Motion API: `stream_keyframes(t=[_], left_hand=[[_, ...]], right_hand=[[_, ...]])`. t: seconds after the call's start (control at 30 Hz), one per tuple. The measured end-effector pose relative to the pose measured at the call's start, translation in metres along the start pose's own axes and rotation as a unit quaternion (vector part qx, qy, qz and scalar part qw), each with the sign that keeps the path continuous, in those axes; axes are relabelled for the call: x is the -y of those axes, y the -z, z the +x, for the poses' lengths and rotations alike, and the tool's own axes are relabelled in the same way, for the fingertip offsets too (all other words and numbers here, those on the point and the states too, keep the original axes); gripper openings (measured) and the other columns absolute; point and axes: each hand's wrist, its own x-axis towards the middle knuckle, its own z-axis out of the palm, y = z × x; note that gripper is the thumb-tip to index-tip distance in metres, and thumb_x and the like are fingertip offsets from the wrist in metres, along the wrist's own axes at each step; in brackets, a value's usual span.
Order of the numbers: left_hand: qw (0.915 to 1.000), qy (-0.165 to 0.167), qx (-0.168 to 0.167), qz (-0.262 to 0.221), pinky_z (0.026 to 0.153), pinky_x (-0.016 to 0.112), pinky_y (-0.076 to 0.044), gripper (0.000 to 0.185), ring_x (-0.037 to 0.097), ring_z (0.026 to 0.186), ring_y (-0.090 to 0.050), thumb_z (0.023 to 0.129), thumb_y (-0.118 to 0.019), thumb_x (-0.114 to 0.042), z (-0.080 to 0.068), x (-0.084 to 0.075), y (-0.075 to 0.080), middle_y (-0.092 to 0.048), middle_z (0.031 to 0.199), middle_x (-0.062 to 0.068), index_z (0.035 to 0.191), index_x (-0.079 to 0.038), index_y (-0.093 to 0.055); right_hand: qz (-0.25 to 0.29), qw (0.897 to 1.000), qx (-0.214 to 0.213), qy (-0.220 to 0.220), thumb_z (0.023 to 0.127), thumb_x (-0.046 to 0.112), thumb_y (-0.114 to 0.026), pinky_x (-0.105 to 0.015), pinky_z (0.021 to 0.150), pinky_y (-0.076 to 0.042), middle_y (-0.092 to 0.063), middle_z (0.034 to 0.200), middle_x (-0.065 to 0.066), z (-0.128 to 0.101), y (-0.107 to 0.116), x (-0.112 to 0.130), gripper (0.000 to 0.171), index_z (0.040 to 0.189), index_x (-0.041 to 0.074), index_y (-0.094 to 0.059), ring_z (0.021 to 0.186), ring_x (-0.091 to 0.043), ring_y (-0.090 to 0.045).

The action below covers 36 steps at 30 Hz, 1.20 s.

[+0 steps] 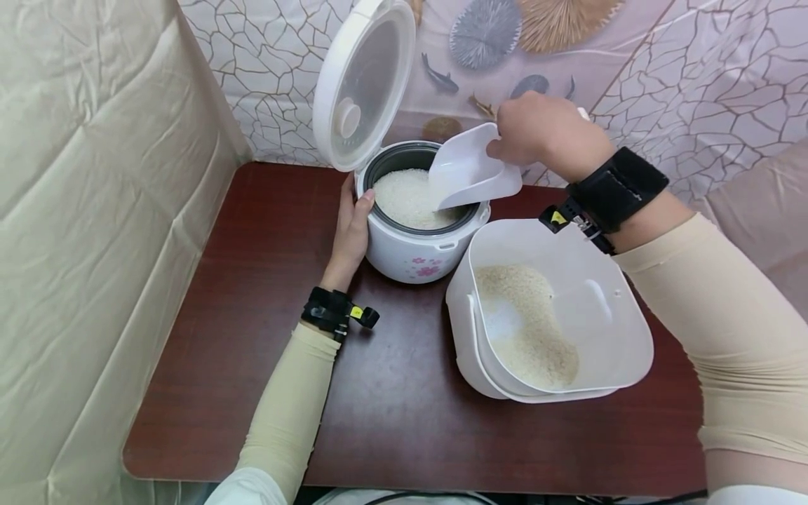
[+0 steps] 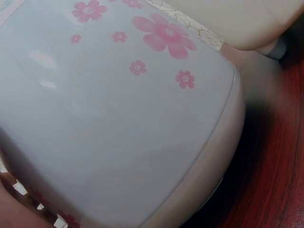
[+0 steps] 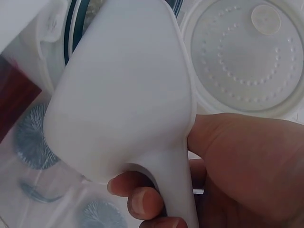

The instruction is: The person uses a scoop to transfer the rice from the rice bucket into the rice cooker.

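A white rice cooker [image 1: 398,249] with pink flowers stands on the table, its lid [image 1: 385,77] raised. White rice [image 1: 400,200] lies in its dark inner pot. My left hand [image 1: 348,235] rests against the cooker's left side, fingers extended along the wall and thumb near the rim. With my right hand [image 1: 548,133] I grip the handle of a white scoop [image 1: 470,165], tilted down over the pot, its lip overlapping the rice. In the right wrist view the scoop's underside [image 3: 123,90] faces the camera, with fingers curled round the handle.
A white rice bin [image 1: 593,301] stands in front and to the right of the cooker, close beside it, with rice [image 1: 536,337] spread on its floor. Patterned cloth [image 1: 271,63] hangs behind the brown table [image 1: 252,280]; pale fabric [image 1: 95,210] hangs at the left.
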Motion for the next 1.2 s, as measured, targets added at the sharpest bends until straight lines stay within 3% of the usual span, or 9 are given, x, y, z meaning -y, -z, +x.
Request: stream_keyframes(t=[0.13, 0.3, 0.47, 0.7, 0.97, 1.13, 1.2], left_hand=[[1.0, 0.0, 0.001, -0.006, 0.123, 0.035, -0.025, 0.09, 0.015, 0.15, -0.035, 0.095, -0.049, -0.054, 0.0, 0.0, 0.0, -0.032, 0.168, 0.008, 0.168, -0.009, -0.022], [1.0, -0.002, 0.001, -0.003, 0.123, 0.035, -0.025, 0.09, 0.016, 0.15, -0.035, 0.095, -0.048, -0.054, 0.001, -0.001, -0.001, -0.032, 0.168, 0.008, 0.168, -0.009, -0.022], [0.9999, -0.01, 0.0, -0.004, 0.123, 0.033, -0.024, 0.09, 0.016, 0.15, -0.035, 0.094, -0.049, -0.052, 0.001, -0.002, -0.001, -0.032, 0.168, 0.009, 0.168, -0.007, -0.023], [0.9999, -0.012, -0.002, -0.001, 0.122, 0.031, -0.024, 0.088, 0.015, 0.151, -0.035, 0.095, -0.048, -0.051, 0.002, 0.001, 0.0, -0.032, 0.168, 0.01, 0.168, -0.007, -0.023], [0.9999, -0.014, -0.002, -0.001, 0.122, 0.031, -0.025, 0.088, 0.015, 0.15, -0.036, 0.095, -0.048, -0.05, 0.002, 0.002, 0.0, -0.034, 0.168, 0.01, 0.167, -0.007, -0.023], [0.9999, -0.012, -0.005, 0.004, 0.122, 0.032, -0.025, 0.089, 0.015, 0.149, -0.036, 0.095, -0.048, -0.052, 0.001, 0.001, -0.001, -0.034, 0.167, 0.009, 0.167, -0.007, -0.023], [0.9999, -0.011, -0.004, 0.003, 0.122, 0.032, -0.025, 0.089, 0.015, 0.149, -0.036, 0.095, -0.049, -0.052, 0.001, 0.001, -0.001, -0.034, 0.167, 0.009, 0.167, -0.007, -0.023]], right_hand=[[-0.007, 1.0, -0.016, -0.011, 0.102, 0.033, -0.056, -0.066, 0.077, -0.052, -0.061, 0.113, -0.03, -0.004, 0.002, 0.0, 0.041, 0.113, -0.005, -0.067, 0.098, -0.043, -0.059], [-0.015, 0.999, -0.051, -0.01, 0.101, 0.029, -0.058, -0.063, 0.073, -0.053, -0.061, 0.109, -0.032, -0.01, 0.003, 0.0, 0.041, 0.115, -0.009, -0.066, 0.095, -0.044, -0.058], [-0.048, 0.991, -0.123, -0.002, 0.097, 0.021, -0.057, -0.068, 0.072, -0.052, -0.061, 0.097, -0.032, -0.02, -0.001, 0.007, 0.033, 0.103, -0.01, -0.068, 0.09, -0.047, -0.06], [-0.104, 0.963, -0.249, 0.024, 0.095, 0.009, -0.06, -0.059, 0.076, -0.043, -0.065, 0.08, -0.027, -0.036, -0.015, 0.028, 0.02, 0.084, -0.006, -0.067, 0.075, -0.047, -0.061], [-0.112, 0.927, -0.352, 0.06, 0.096, 0.003, -0.059, -0.055, 0.08, -0.039, -0.061, 0.068, -0.021, -0.043, -0.031, 0.032, 0.026, 0.072, -0.001, -0.05, 0.066, -0.044, -0.056], [-0.106, 0.907, -0.398, 0.084, 0.095, -0.003, -0.053, -0.054, 0.075, -0.038, -0.058, 0.066, -0.022, -0.047, -0.039, 0.025, 0.023, 0.073, -0.001, -0.048, 0.064, -0.045, -0.055], [-0.093, 0.908, -0.402, 0.078, 0.096, 0.0, -0.053, -0.054, 0.074, -0.038, -0.058, 0.066, -0.022, -0.051, -0.043, 0.02, 0.022, 0.074, -0.002, -0.05, 0.063, -0.046, -0.055]])
